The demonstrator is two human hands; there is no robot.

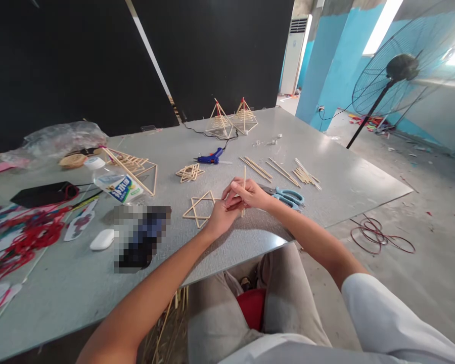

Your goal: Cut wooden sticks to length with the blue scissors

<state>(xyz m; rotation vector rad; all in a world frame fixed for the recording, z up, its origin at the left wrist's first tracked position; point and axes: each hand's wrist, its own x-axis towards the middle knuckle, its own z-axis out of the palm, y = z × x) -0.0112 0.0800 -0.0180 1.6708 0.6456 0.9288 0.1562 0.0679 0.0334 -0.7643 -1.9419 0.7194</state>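
A thin wooden stick [244,173] stands nearly upright in my right hand [251,194], whose fingers are closed on it. My left hand [223,215] meets the right one, its fingers pinched at the stick's lower part; its fingertips are partly hidden. On the table just left of my hands lies a flat six-pointed star of sticks [192,208]. Behind it sits a smaller, layered stick star [190,173]. Blue-handled scissors [288,195] lie beside my right hand, their blades partly covered by it. Loose sticks [258,169] rest beyond my hands.
A blue glue gun [211,156] with a cord lies mid-table. Two stick pyramids [219,121] stand at the back, another stick frame [151,177] at left. Nearby are a bottle [116,183], a white case [103,239], a pixelated dark object [143,240] and red cords [38,235].
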